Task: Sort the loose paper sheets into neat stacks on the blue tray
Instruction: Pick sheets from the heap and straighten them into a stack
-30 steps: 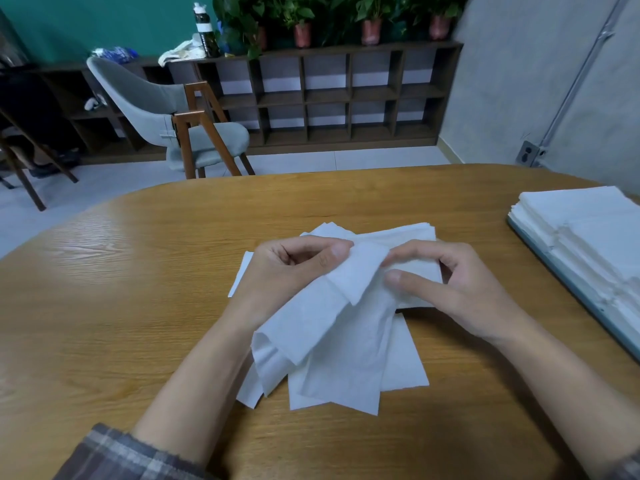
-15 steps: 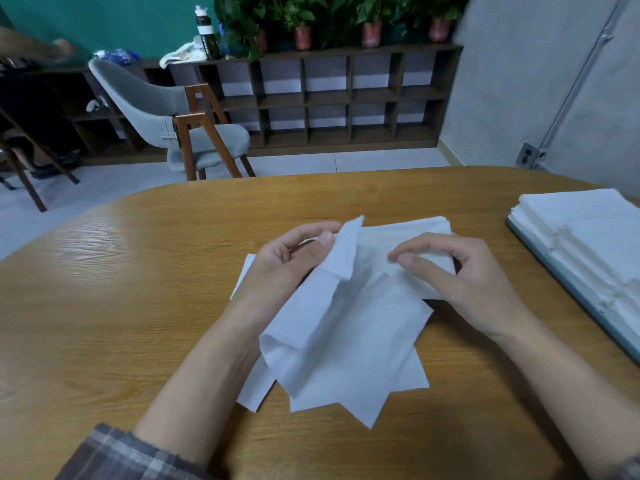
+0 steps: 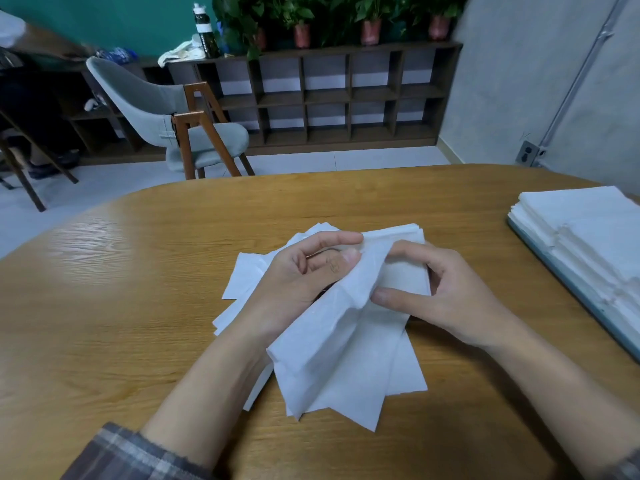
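A loose pile of white paper sheets (image 3: pixel 349 372) lies fanned out on the wooden table (image 3: pixel 138 306) in front of me. My left hand (image 3: pixel 304 278) pinches the top edge of one sheet between thumb and forefinger. My right hand (image 3: pixel 440 292) grips the same sheet from the right, thumb on top and fingers curled behind it. The sheet is lifted and creased between both hands. At the right edge sits the blue tray (image 3: pixel 571 289), bearing neat white stacks (image 3: pixel 588 223).
A grey chair (image 3: pixel 166 112) with wooden legs stands beyond the table's far edge. Behind it runs a dark shelf unit (image 3: pixel 346 95) with potted plants and a bottle on top. Another person's arm shows at the upper left.
Both hands have drawn closer together around the top sheet, which is now bunched and creased between them. The upright corner seen earlier has folded down.
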Action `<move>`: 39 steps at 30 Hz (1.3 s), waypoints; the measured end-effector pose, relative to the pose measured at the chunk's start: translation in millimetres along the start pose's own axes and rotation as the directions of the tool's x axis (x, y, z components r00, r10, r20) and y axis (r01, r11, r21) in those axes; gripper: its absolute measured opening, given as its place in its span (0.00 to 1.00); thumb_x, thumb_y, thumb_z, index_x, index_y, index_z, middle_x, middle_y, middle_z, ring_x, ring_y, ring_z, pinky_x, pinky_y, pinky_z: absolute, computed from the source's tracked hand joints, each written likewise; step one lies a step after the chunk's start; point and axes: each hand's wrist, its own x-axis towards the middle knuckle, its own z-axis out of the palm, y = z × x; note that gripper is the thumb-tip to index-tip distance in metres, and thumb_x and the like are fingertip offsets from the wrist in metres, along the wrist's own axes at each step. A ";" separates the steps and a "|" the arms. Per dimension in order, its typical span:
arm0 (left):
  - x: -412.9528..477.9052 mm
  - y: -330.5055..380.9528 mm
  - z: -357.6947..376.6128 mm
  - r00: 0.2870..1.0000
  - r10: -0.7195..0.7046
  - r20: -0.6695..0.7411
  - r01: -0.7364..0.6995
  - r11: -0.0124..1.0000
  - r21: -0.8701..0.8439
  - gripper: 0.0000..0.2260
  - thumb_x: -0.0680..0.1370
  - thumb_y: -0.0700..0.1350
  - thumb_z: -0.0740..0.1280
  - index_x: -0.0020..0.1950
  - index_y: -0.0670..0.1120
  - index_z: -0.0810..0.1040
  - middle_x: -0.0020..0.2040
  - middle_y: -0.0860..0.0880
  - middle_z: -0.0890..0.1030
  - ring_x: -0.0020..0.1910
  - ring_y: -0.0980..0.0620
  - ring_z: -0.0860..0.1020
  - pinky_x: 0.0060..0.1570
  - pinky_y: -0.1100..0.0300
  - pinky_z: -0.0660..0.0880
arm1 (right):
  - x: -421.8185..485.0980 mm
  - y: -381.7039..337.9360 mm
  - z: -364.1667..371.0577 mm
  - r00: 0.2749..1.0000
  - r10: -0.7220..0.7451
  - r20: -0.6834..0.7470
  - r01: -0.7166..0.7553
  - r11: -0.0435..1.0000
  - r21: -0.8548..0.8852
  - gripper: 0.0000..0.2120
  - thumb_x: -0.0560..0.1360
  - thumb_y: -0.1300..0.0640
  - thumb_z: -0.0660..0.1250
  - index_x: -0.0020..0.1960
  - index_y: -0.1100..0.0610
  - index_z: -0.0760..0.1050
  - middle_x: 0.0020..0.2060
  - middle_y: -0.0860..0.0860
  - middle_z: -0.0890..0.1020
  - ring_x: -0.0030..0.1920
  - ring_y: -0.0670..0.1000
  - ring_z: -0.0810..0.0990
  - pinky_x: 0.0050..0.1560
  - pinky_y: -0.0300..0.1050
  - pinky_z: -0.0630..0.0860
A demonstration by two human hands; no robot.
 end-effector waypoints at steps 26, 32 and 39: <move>1.9 6.3 -2.4 0.964 0.108 -0.242 -0.152 0.974 -0.170 0.25 0.79 0.37 0.71 0.75 0.53 0.73 0.60 0.44 0.86 0.60 0.42 0.85 0.62 0.45 0.81 | 0.3 -2.7 -13.8 0.885 0.046 -0.463 -0.101 0.990 -0.096 0.07 0.74 0.52 0.79 0.40 0.54 0.85 0.41 0.38 0.85 0.44 0.33 0.80 0.45 0.21 0.68; -0.9 1.7 -0.2 0.952 0.212 -0.221 -0.195 0.976 0.097 0.39 0.74 0.35 0.78 0.78 0.62 0.66 0.51 0.46 0.88 0.50 0.50 0.87 0.51 0.52 0.84 | 1.6 -0.6 -14.0 0.866 0.062 -0.496 -0.112 0.991 -0.072 0.07 0.73 0.51 0.79 0.40 0.52 0.85 0.41 0.36 0.85 0.46 0.33 0.81 0.47 0.21 0.67; -1.9 0.1 -4.7 0.813 0.544 -0.209 -0.464 0.821 0.332 0.35 0.78 0.30 0.73 0.80 0.51 0.65 0.50 0.49 0.88 0.53 0.49 0.87 0.54 0.51 0.84 | -0.5 -7.3 -12.0 0.896 -0.001 -0.445 -0.055 0.992 -0.114 0.03 0.75 0.55 0.78 0.44 0.48 0.86 0.44 0.35 0.86 0.51 0.36 0.82 0.51 0.24 0.69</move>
